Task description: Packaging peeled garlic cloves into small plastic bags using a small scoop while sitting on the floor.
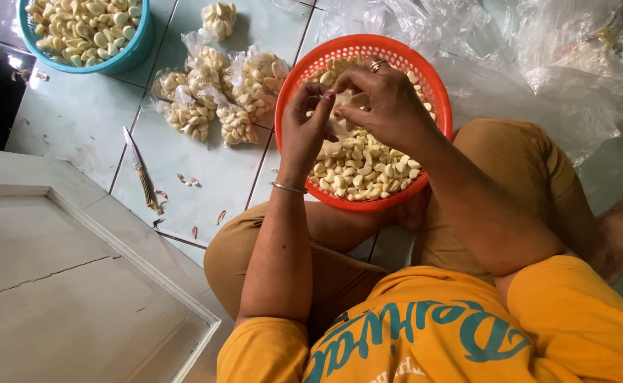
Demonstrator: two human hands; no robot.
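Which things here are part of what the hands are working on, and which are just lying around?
In use:
- left hand and right hand, together over the basket
- orange basket of peeled garlic cloves

Lying about:
- teal bowl of cloves
- small filled bags
- knife
- loose plastic bags

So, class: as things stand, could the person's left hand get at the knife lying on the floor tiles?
Probably yes. The left hand is busy at the orange basket, but the knife lies bare on the tiles on that same side, with only scraps of peel near it and nothing between them.
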